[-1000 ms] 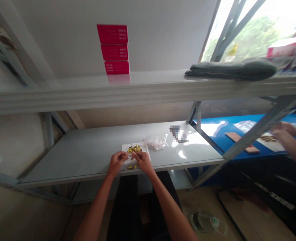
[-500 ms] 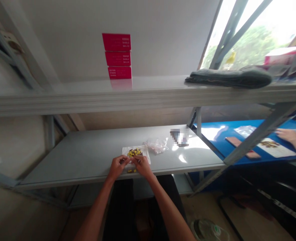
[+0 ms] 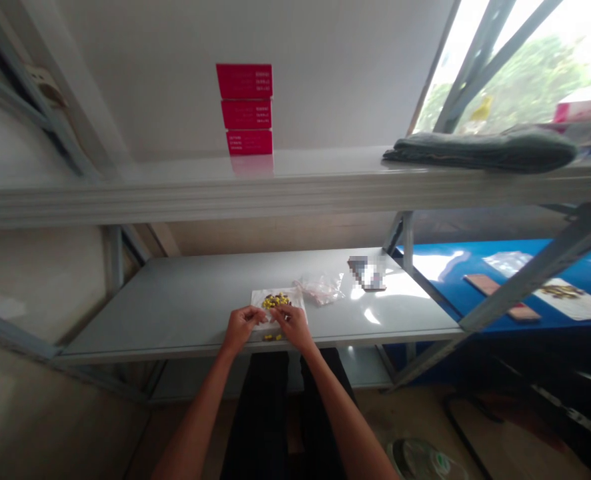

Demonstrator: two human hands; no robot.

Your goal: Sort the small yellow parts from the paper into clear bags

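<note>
A pile of small yellow and dark brown pieces (image 3: 276,301) lies on a white sheet (image 3: 298,308) near the table's front edge. My left hand (image 3: 243,325) is at the sheet's left side, fingers pinched together on something too small to make out. Just right of it, my right hand (image 3: 291,325) is over the sheet's front part, thumb and fingers closed, their contents unclear. A small gap separates the fingertips. Between my wrists, a few yellow and brown pieces (image 3: 272,337) lie at the front edge. Behind my right hand is a clear plastic bag (image 3: 320,288).
A blurred-out flat object (image 3: 367,273) lies at the table's back right. Red boxes (image 3: 248,110) and a folded grey cloth (image 3: 480,150) rest on the shelf (image 3: 325,193) above. A blue table (image 3: 440,260) with another sheet of pieces stands right, behind a slanted metal post.
The view has shifted, so most things appear further right. My fingertips have moved apart from each other. The other person's hand at the right has left the view.
</note>
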